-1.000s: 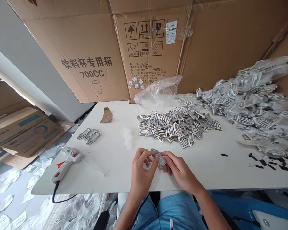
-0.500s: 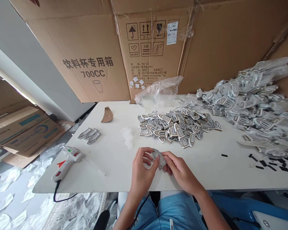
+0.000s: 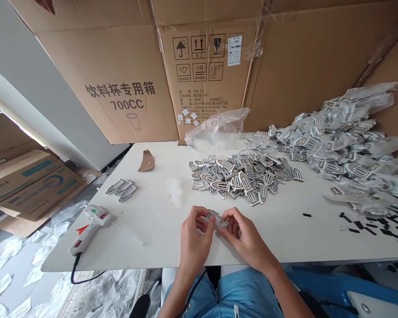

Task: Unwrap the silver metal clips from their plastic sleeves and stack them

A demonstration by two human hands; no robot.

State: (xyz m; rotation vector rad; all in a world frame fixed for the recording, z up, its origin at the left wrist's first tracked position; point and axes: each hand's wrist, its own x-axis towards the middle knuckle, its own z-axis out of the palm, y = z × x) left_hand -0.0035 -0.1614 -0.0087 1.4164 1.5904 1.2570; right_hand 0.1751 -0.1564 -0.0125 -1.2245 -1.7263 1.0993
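Both my hands meet over the near edge of the white table (image 3: 159, 238). My left hand (image 3: 195, 240) and my right hand (image 3: 243, 238) pinch one small arch-shaped badge piece (image 3: 218, 219) between their fingertips, its grey side up. Just beyond lies a loose heap of the same small badges (image 3: 242, 176), white, grey and gold. Three finished pieces (image 3: 122, 189) lie in a row at the table's left.
A white hot-glue gun (image 3: 91, 225) rests at the table's front left corner, cord hanging off. Bagged badges (image 3: 348, 145) pile up at the right, small black strips (image 3: 378, 223) below them. Large cardboard boxes (image 3: 129, 79) wall the back. A clear bag (image 3: 219, 126) and cardboard scrap (image 3: 147, 161) lie behind.
The badge piece has turned flatter between my fingers, and my right hand has shifted slightly toward me. The view tipped a little.
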